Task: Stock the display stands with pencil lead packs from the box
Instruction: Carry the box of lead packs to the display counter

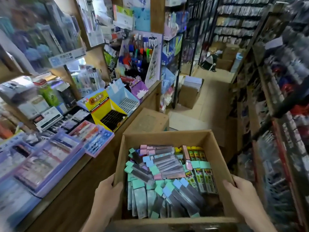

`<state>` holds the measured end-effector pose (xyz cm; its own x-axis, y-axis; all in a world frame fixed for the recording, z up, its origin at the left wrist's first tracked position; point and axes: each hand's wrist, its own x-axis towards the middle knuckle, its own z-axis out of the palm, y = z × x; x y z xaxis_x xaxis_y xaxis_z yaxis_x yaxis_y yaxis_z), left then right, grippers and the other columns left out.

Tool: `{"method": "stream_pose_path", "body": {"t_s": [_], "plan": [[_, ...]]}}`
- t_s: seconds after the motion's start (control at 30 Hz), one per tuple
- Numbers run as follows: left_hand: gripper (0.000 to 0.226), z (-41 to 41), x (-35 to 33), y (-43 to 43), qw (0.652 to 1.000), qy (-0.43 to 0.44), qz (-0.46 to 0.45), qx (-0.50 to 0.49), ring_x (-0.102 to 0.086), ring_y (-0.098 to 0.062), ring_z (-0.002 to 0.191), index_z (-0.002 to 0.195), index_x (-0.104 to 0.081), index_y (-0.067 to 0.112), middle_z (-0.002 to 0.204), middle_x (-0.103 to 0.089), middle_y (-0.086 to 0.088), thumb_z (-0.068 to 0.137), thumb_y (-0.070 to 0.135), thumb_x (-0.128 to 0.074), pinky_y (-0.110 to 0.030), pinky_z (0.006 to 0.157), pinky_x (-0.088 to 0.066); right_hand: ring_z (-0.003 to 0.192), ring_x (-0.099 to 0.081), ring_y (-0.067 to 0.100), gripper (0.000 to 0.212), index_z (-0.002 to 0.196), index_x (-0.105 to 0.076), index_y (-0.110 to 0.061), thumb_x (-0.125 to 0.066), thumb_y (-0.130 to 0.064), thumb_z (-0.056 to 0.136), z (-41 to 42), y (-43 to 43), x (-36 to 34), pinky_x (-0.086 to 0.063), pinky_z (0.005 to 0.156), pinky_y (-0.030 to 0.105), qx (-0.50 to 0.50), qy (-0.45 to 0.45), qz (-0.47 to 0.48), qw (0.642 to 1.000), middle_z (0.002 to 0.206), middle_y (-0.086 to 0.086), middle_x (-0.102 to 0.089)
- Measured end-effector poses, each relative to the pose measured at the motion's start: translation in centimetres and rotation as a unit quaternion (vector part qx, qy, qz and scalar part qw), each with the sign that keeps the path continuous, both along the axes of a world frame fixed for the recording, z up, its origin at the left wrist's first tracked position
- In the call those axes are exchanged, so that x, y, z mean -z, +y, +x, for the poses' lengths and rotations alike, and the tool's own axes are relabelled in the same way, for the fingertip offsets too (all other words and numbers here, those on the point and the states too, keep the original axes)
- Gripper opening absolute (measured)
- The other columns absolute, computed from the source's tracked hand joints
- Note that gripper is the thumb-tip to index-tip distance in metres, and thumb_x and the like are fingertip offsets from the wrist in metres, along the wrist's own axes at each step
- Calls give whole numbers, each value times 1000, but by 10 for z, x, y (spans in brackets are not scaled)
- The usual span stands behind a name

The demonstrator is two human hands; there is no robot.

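An open cardboard box (167, 136) is carried in front of me, low in the view. It is full of several pencil lead packs (160, 164) with teal, blue, pink and yellow-green caps. My left hand (107, 190) grips the box's left wall, thumb over the rim. My right hand (240, 191) grips the right wall in the same way. On the wooden counter to the left stand a yellow display stand (103, 104) with dark slots and a light blue display stand (123, 96) with pale slots.
The counter (80, 173) at left holds purple trays of pens (50, 158). A closed carton (148, 119) sits just beyond my box. Further down the aisle stands another carton (190, 92). Metal shelving (274, 114) lines the right side. The tiled floor (212, 94) runs ahead.
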<state>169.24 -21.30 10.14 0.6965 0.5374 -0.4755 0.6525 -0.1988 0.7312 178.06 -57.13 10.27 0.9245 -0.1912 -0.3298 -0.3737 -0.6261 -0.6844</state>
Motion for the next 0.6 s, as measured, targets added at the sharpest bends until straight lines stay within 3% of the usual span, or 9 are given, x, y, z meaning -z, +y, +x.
{"method": "stream_pose_path", "body": {"t_s": [0.1, 0.2, 0.3, 0.4, 0.47, 0.6], "plan": [[23, 53, 11, -10, 999, -5, -6, -47, -71, -17, 77, 88, -73, 32, 72, -77, 5, 96, 13, -61, -33, 69, -55, 83, -69, 19, 16, 99, -71, -28, -56, -23, 104, 82, 0, 12, -50, 69, 32, -53, 5, -1, 999, 85, -5, -74], [24, 97, 12, -22, 995, -7, 4, -103, -68, -21, 71, 89, -72, 32, 75, -76, -3, 96, 13, -61, -29, 60, -45, 82, -68, 15, 20, 89, -67, -32, -56, -24, 104, 160, 2, 14, -51, 69, 32, -109, 13, 0, 994, 85, -8, -72], [25, 132, 13, -36, 988, -9, 6, -153, -59, -20, 61, 94, -73, 32, 80, -73, -16, 96, 12, -58, -28, 54, -37, 81, -68, 14, 19, 91, -69, -25, -55, -25, 105, 233, 6, 13, -48, 64, 28, -162, 23, -9, 987, 85, -6, -72], [25, 161, 15, -46, 978, -2, 11, -208, -52, -15, 53, 98, -71, 32, 66, -65, -11, 96, 11, -57, -24, 46, -33, 76, -66, 16, 28, 82, -70, -16, -57, -25, 105, 295, 19, 15, -45, 60, 30, -213, 23, -23, 977, 80, 0, -70], [24, 180, 19, -50, 971, 1, 11, -238, -49, -14, 50, 93, -72, 28, 60, -60, -4, 95, 10, -58, -25, 46, -31, 70, -65, 20, 36, 71, -67, -15, -58, -26, 104, 331, 31, 18, -42, 57, 31, -235, 19, -26, 971, 73, 3, -69], [25, 214, 40, -48, 958, 0, 16, -287, -53, -16, 52, 90, -71, 34, 68, -70, -15, 94, 13, -59, -28, 50, -33, 67, -68, 20, 35, 72, -70, -15, -59, -27, 104, 390, 60, 30, -43, 55, 30, -285, 10, -33, 958, 69, 2, -72]]}}
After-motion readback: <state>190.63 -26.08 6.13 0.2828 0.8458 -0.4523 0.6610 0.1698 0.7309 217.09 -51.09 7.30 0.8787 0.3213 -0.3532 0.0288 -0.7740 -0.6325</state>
